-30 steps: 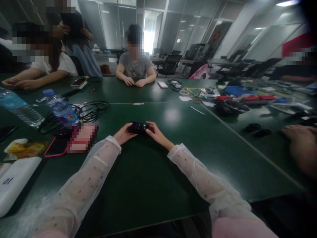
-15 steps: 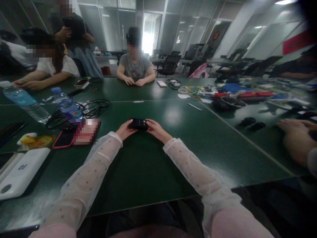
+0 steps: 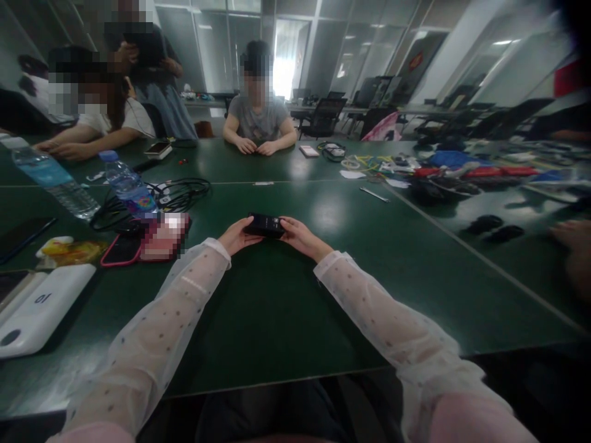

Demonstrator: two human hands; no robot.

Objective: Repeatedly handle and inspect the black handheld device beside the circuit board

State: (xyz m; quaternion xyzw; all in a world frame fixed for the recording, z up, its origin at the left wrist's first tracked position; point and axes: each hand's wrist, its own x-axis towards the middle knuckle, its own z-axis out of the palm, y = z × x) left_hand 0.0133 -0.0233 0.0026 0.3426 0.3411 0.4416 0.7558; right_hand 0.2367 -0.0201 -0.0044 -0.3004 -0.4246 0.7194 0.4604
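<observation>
A small black box (image 3: 266,226) with tiny pale markings on its face is held by both hands over the green table (image 3: 286,307). My left hand (image 3: 239,237) grips its left end, thumb on top and fingers below. On the right end, my right hand (image 3: 305,240) is closed with the thumb against the face. The box's underside is hidden, so I cannot tell whether it touches the table. Sheer white dotted sleeves cover both forearms.
Left of my hands lie a pink-edged phone (image 3: 120,249), a white power bank (image 3: 50,307), coiled black cables (image 3: 187,192) and two water bottles, one blue-capped (image 3: 129,184). A wrench (image 3: 375,195) and piled cables (image 3: 369,163) lie to the right. A person (image 3: 258,117) sits opposite.
The whole view has shifted slightly, with the table's things now a little further right and higher. Both hands keep hold of the black box, with little visible change in grip.
</observation>
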